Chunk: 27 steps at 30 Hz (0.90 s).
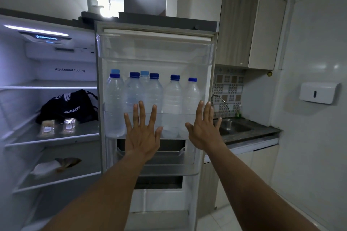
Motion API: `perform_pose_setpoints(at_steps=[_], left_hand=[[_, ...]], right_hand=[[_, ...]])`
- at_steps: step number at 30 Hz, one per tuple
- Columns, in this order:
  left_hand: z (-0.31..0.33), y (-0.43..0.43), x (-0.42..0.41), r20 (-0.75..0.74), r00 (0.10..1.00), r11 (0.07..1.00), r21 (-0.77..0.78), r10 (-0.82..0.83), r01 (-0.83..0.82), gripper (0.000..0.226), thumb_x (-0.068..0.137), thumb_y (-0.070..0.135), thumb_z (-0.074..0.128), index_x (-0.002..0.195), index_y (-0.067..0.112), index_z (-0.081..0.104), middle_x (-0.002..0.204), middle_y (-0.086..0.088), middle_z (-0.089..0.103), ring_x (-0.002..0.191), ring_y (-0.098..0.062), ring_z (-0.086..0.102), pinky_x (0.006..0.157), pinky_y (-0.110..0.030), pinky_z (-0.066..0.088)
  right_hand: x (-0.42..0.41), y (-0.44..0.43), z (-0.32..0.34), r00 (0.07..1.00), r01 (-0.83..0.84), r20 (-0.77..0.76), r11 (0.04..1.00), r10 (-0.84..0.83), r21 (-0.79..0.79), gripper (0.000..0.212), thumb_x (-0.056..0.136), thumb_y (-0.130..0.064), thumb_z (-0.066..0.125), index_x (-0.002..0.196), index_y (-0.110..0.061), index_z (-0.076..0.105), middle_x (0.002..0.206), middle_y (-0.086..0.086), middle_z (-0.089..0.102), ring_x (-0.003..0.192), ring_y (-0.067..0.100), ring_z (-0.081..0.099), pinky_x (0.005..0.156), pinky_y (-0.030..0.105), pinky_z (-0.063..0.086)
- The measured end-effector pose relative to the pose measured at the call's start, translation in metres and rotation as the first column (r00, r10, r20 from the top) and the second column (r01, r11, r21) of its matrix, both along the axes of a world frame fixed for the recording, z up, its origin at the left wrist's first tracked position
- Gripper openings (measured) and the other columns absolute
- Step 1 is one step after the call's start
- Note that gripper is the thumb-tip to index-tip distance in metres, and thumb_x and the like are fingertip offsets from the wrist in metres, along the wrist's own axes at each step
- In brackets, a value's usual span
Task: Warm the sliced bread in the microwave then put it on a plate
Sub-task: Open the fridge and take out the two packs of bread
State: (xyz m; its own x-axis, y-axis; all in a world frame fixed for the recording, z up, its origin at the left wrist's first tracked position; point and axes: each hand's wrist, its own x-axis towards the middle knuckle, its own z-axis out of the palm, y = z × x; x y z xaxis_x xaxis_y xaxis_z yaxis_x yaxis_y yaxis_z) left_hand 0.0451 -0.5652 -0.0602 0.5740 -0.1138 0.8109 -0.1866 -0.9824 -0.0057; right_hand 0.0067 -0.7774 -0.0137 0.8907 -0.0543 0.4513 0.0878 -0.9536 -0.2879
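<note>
1. Head view, and the fridge is standing open, its lit shelves showing on the left and the inside of its door facing us in the middle.
2. The left hand is spreading wide, fingers straight and apart, palm toward the door, holding nothing. It is hovering in front of the door bin; whether it is touching, I cannot tell.
3. The right hand is doing the same, flat and empty, sitting at the right edge of the door.
4. Water bottles with blue caps are standing upright in a row in that bin, behind both hands.
5. The sliced bread looks to be the two clear packets lying side by side near the front edge of the middle shelf, well apart from both hands.
6. A black bag is sitting just behind them, toward the back of the shelf.
7. One shelf down, a white wrapped bundle is lying near the middle.
8. Off to the right, a steel sink with a curved tap is sitting in the dark worktop, and a white dispenser is hanging on the tiled wall.
</note>
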Motion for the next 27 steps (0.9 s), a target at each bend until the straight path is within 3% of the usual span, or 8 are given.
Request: perform_pose_setpoints(at_steps=[6, 9, 12, 17, 21, 27], left_hand=[[0.024, 0.01, -0.017, -0.001, 1.0, 1.0, 0.007, -0.008, 0.008, 0.073, 0.099, 0.056, 0.017, 0.157, 0.022, -0.011, 0.162, -0.018, -0.019, 0.15, -0.035, -0.015, 0.12, -0.059, -0.002], [0.038, 0.032, -0.029, -0.021, 1.0, 1.0, -0.017, 0.007, -0.008, 0.073, 0.101, 0.055, 0.02, 0.155, 0.024, -0.018, 0.16, -0.017, -0.026, 0.149, -0.033, -0.022, 0.12, -0.056, -0.01], [0.044, 0.064, -0.042, -0.025, 0.999, 0.999, -0.019, 0.029, -0.029, 0.074, 0.101, 0.055, 0.021, 0.154, 0.024, -0.02, 0.16, -0.016, -0.027, 0.148, -0.032, -0.024, 0.119, -0.055, -0.013], [0.05, 0.134, -0.056, -0.052, 0.992, 0.993, -0.02, 0.116, -0.117, 0.072, 0.1, 0.055, 0.014, 0.153, 0.023, -0.024, 0.16, -0.017, -0.026, 0.148, -0.033, -0.023, 0.12, -0.059, -0.004], [0.047, 0.192, -0.062, -0.055, 0.986, 0.986, -0.033, 0.159, -0.161, 0.068, 0.1, 0.05, 0.015, 0.158, 0.022, -0.006, 0.163, -0.019, -0.014, 0.151, -0.036, -0.011, 0.12, -0.058, -0.003], [0.041, 0.292, -0.052, -0.075, 0.972, 0.972, -0.062, 0.222, -0.227, 0.067, 0.103, 0.046, 0.029, 0.158, 0.022, 0.001, 0.164, -0.019, -0.005, 0.151, -0.037, -0.003, 0.119, -0.057, -0.001]], right_hand=[[-0.021, 0.032, 0.018, 0.956, -0.03, 0.288, 0.996, 0.054, -0.089, 0.079, 0.105, -0.048, 0.031, 0.156, -0.019, -0.023, 0.164, 0.015, -0.022, 0.151, 0.03, -0.02, 0.121, 0.051, -0.007], [-0.031, 0.059, 0.032, 0.927, -0.095, 0.351, 0.988, 0.132, -0.12, 0.076, 0.106, -0.042, 0.034, 0.159, -0.017, -0.014, 0.165, 0.014, -0.015, 0.153, 0.028, -0.015, 0.122, 0.046, -0.007], [-0.036, 0.091, 0.039, 0.912, -0.167, 0.358, 0.978, 0.202, -0.128, 0.073, 0.106, -0.039, 0.033, 0.158, -0.016, -0.013, 0.166, 0.013, -0.014, 0.153, 0.026, -0.014, 0.123, 0.043, -0.007], [-0.035, 0.156, 0.046, 0.884, -0.276, 0.352, 0.951, 0.309, -0.143, 0.071, 0.107, -0.041, 0.032, 0.159, -0.014, -0.008, 0.167, 0.012, -0.01, 0.154, 0.026, -0.01, 0.124, 0.043, -0.005], [-0.03, 0.212, 0.046, 0.863, -0.348, 0.329, 0.923, 0.384, -0.165, 0.068, 0.107, -0.038, 0.032, 0.16, -0.014, -0.004, 0.167, 0.014, -0.003, 0.154, 0.027, -0.005, 0.125, 0.046, 0.0], [-0.008, 0.315, 0.048, 0.81, -0.47, 0.314, 0.869, 0.495, -0.156, 0.065, 0.105, -0.028, 0.037, 0.16, -0.01, 0.005, 0.167, 0.015, 0.004, 0.154, 0.027, 0.001, 0.125, 0.043, 0.006]])
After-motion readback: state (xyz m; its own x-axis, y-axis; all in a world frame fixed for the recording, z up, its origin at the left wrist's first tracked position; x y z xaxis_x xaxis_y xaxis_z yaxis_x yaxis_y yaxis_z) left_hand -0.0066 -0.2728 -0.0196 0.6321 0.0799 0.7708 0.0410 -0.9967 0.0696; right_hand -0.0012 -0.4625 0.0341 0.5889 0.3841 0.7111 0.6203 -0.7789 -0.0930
